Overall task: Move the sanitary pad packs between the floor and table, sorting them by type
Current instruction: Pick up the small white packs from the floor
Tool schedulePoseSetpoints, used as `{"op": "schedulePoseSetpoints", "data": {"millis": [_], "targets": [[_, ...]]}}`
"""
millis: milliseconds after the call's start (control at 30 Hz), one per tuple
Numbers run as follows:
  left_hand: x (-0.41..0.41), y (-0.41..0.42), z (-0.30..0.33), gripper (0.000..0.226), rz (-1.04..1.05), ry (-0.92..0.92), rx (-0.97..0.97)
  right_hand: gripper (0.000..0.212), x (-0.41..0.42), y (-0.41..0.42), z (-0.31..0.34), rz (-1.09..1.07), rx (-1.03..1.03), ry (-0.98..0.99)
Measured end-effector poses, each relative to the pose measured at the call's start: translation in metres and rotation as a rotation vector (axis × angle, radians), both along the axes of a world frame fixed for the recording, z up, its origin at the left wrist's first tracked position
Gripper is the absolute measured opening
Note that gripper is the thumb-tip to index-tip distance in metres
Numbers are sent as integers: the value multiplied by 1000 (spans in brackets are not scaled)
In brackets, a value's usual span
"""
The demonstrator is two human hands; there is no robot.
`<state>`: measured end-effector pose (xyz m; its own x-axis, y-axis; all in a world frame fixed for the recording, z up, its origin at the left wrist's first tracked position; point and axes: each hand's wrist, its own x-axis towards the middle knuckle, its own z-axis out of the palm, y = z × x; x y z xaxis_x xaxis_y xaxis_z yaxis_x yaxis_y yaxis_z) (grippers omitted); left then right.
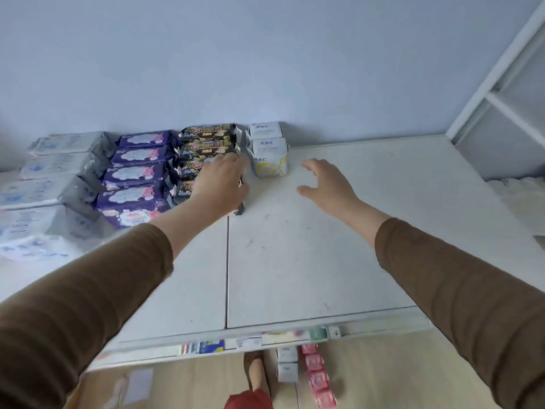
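Note:
On the white table (309,246) the packs lie in rows by type: pale grey-blue packs (56,166) at the far left, purple packs (138,175), then black packs (206,143), then small white ABC packs (268,149) near the wall. My left hand (219,184) rests over the nearest black pack (239,208), fingers curled on it, hiding most of it. My right hand (327,184) hovers open above bare table, right of the white packs, holding nothing. On the floor below the table edge lie white packs (287,364) and a row of red packs (320,379).
A white metal shelf frame (495,93) stands at the right against the blue-grey wall. Labels line the table's front edge (265,339). A cardboard box (118,388) sits on the wooden floor at lower left. A foot (255,373) shows below the edge.

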<state>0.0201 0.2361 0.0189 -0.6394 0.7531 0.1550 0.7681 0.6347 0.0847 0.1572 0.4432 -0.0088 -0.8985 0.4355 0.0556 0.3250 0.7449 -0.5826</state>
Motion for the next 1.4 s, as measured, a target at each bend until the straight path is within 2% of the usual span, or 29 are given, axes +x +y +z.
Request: {"op": "schedulePoseSetpoints", "data": {"millis": [333, 500, 667, 767, 900, 1100, 1267, 1400], "targets": [[184, -80, -37, 43, 14, -154, 68, 45, 181, -69, 0, 126, 70, -54], [247, -121, -62, 37, -65, -184, 129, 40, 249, -111, -27, 114, 73, -10], [299, -167, -113, 29, -109, -269, 165, 30, 303, -157, -74, 61, 58, 40], [325, -197, -160, 28, -111, -333, 118, 30, 332, -182, -122, 39, 6, -44], [353, -226, -241, 31, -40, -509, -17, 32, 365, -207, -202, -8, -96, -186], [381, -232, -377, 41, 21, -698, -154, 43, 390, -220, -344, -59, -236, -360], [390, -218, -501, 51, 91, -777, -220, 54, 396, -220, -477, -113, -378, -427], [383, -200, -597, 56, 155, -784, -249, 62, 384, -213, -581, -106, -397, -449]]}}
